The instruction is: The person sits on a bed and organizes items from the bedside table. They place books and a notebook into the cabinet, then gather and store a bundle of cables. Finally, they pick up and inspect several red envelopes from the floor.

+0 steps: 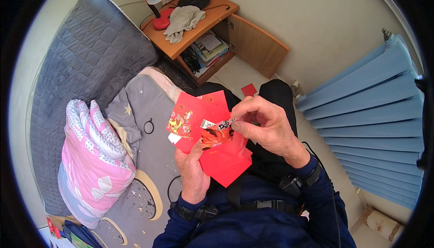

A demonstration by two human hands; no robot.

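Fanned out in my left hand (192, 175) are several red paper envelopes (226, 170), one with a printed cartoon design. On top of them lies a small printed packet (216, 136) with a red-orange food picture, its lower left end by my left thumb. Thumb and forefinger of my right hand (266, 125) pinch the packet's upper right corner. A white paper edge (174, 138) shows at the left of the envelopes. The stack is above my lap, and parts of the lower envelopes are hidden.
A grey bed sheet (154, 153) with a folded pink quilt (98, 180) lies to my left. Ahead stands a wooden cabinet (217, 3), its door (259, 44) swung outward, with a red desk lamp (161, 19) on top. A blue radiator (366, 112) is right; a red paper piece (248, 90) is on the floor.
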